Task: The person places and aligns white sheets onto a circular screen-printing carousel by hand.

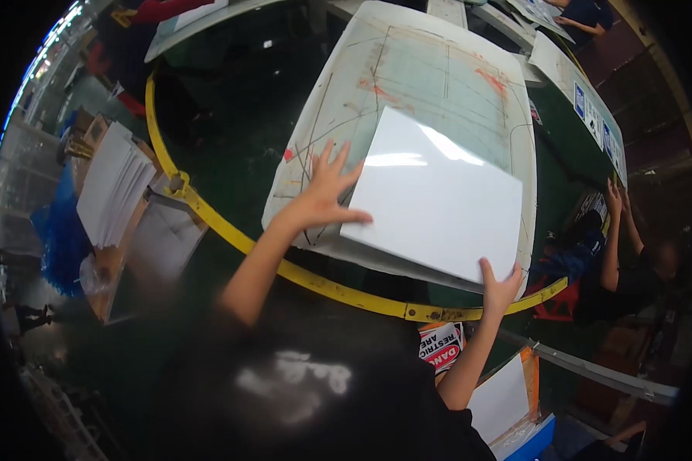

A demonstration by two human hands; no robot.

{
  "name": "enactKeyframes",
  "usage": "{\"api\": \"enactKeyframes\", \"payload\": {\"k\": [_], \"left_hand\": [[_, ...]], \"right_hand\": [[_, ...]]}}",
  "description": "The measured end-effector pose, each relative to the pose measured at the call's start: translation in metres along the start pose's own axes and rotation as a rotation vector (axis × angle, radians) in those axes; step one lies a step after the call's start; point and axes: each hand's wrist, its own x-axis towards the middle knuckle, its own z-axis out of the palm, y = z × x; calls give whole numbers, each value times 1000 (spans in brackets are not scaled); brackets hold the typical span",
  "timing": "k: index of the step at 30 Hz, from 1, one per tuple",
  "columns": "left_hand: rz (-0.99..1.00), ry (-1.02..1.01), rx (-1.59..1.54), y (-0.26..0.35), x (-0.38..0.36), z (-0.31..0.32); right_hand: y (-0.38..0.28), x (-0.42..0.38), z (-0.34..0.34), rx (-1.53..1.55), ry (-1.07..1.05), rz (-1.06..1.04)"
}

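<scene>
A glossy white sheet [438,196] lies tilted over the lower right part of a pale, scuffed board [415,69] with dark lines and red smears. My left hand [327,192] has its fingers spread at the sheet's left edge, the thumb over that edge and the other fingers above the board. At the near right corner, my right hand [501,290] holds the sheet, thumb on top; its other fingers are partly hidden.
A yellow curved rail [323,288] runs between me and the board. At left stands a stack of white sheets [115,184]; below right are a danger sign [442,349] and more white sheets [504,399]. Other people work at neighbouring boards [584,100].
</scene>
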Motion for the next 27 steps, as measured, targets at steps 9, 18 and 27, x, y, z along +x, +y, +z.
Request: {"api": "enactKeyframes", "payload": {"k": [9, 18, 27], "left_hand": [[-51, 115, 249, -75, 57, 6], [-96, 68, 297, -89, 77, 4], [-99, 55, 309, -91, 73, 1]], "right_hand": [[-69, 37, 51, -37, 158, -66], [-80, 47, 66, -58, 129, -69], [-69, 50, 76, -134, 98, -43]]}}
